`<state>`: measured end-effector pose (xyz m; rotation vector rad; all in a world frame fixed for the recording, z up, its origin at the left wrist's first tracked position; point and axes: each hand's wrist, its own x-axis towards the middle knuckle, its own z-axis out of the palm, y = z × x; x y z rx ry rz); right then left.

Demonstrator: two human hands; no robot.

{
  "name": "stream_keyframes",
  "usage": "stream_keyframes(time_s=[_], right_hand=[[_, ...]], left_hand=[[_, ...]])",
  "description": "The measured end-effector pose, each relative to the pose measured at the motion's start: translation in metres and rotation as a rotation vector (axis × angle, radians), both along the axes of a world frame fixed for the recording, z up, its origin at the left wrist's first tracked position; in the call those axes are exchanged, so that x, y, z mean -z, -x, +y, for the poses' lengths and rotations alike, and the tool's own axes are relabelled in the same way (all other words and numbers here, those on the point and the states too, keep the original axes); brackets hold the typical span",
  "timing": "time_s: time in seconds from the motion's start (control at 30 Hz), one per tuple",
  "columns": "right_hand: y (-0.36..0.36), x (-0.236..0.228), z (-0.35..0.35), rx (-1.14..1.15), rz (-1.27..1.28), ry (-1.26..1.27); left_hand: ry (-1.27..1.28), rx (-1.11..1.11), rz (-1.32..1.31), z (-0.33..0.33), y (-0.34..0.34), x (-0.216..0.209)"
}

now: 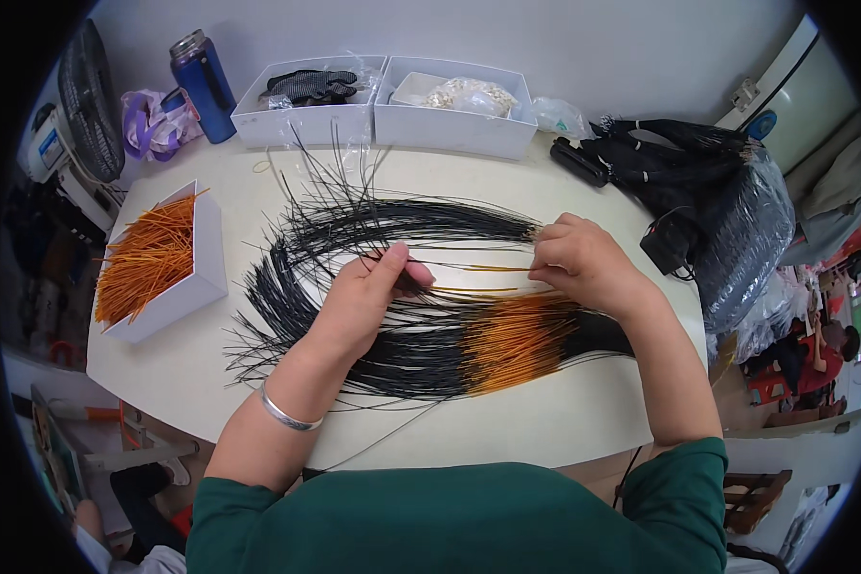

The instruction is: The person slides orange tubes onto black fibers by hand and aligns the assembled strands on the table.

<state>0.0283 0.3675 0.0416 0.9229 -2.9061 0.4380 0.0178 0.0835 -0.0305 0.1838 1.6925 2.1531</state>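
My left hand [368, 292] is closed round several thin black wires, their loose ends fanning out beyond it. With thumb and fingers pinched, my right hand [588, 263] grips the end of a thin wire that carries an orange sleeve [493, 269]. A second orange-sleeved strand stretches just below it. On the near side lies a thick bundle of black wires [392, 359], with a broad band of orange sleeves [517, 346] across it. Behind my hands curves another black wire bundle [440, 218]. What lies inside my right fingertips is hidden.
A white box [210, 249] full of loose orange sleeves [148, 258] stands at the left. Two white trays [459, 131] sit along the wall, beside a blue bottle [204, 86]. Black cable bundles [674, 158] and a black adapter [668, 239] occupy the right.
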Motion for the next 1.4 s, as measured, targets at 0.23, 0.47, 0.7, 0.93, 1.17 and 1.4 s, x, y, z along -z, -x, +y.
stream_keyframes(time_s=[0.23, 0.47, 0.7, 0.93, 1.17, 1.4], right_hand=[[-0.004, 0.011, 0.032, 0.074, -0.245, 0.053], [-0.005, 0.011, 0.042, 0.114, -0.348, 0.051], [-0.007, 0.013, 0.045, 0.098, -0.365, 0.103], [-0.014, 0.011, 0.035, 0.174, -0.416, 0.159], [-0.020, -0.004, 0.003, 0.355, -0.514, 0.122], [-0.010, 0.011, -0.026, 0.017, -0.057, 0.031]], left_hand=[[-0.083, 0.002, -0.061, -0.004, 0.006, 0.002], [-0.108, -0.008, -0.071, -0.004, 0.006, 0.001], [-0.119, -0.003, -0.089, -0.004, 0.006, -0.002], [-0.150, -0.019, -0.074, -0.004, 0.004, -0.005], [-0.266, -0.016, -0.015, -0.001, 0.002, -0.014], [-0.347, 0.034, 0.040, -0.001, 0.001, -0.011]])
